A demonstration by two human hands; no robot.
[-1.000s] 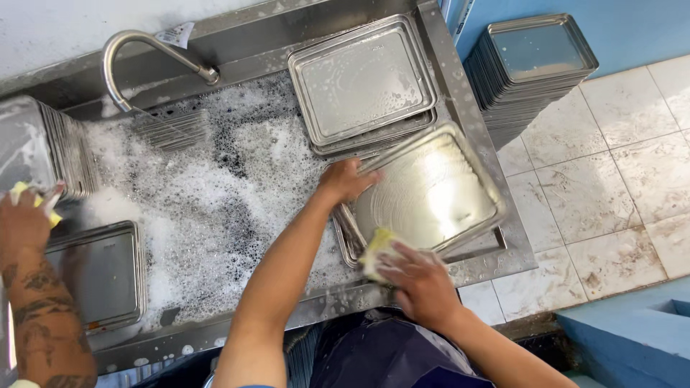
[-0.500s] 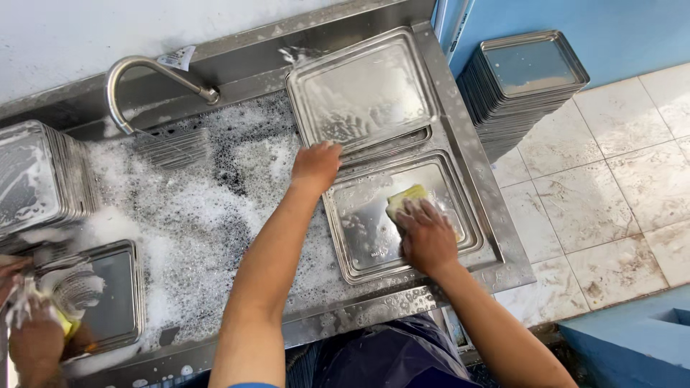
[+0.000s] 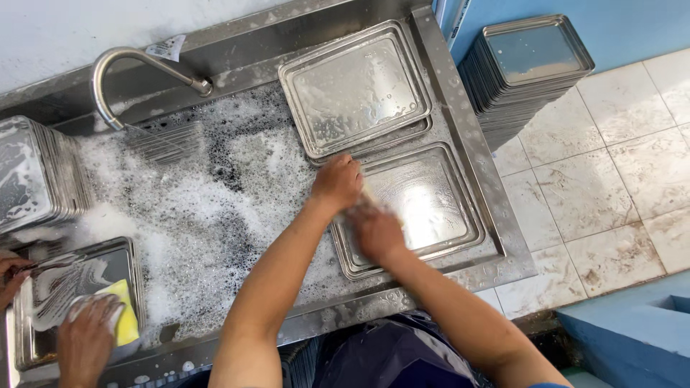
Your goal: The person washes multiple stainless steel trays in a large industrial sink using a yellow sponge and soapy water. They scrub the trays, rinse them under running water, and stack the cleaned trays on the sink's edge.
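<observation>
A steel tray (image 3: 431, 201) lies flat on the sink's right side, on top of other trays. My left hand (image 3: 336, 181) grips the tray's left edge. My right hand (image 3: 375, 230) presses down on the tray's near-left part, over a yellow sponge (image 3: 369, 199) that shows only as a sliver between my hands. A second soapy tray (image 3: 356, 86) lies just beyond, toward the wall.
Foam fills the sink basin (image 3: 201, 215) under a curved tap (image 3: 122, 72). Another person's hand (image 3: 86, 338) rubs a tray (image 3: 72, 287) with a yellow sponge (image 3: 126, 316) at bottom left. Tray stacks stand at left (image 3: 36, 172) and on the tiled floor (image 3: 525, 65).
My right hand has slid with the sponge from the tray's middle to its near-left side, close to my left hand. My left hand has moved down to the tray's left edge.
</observation>
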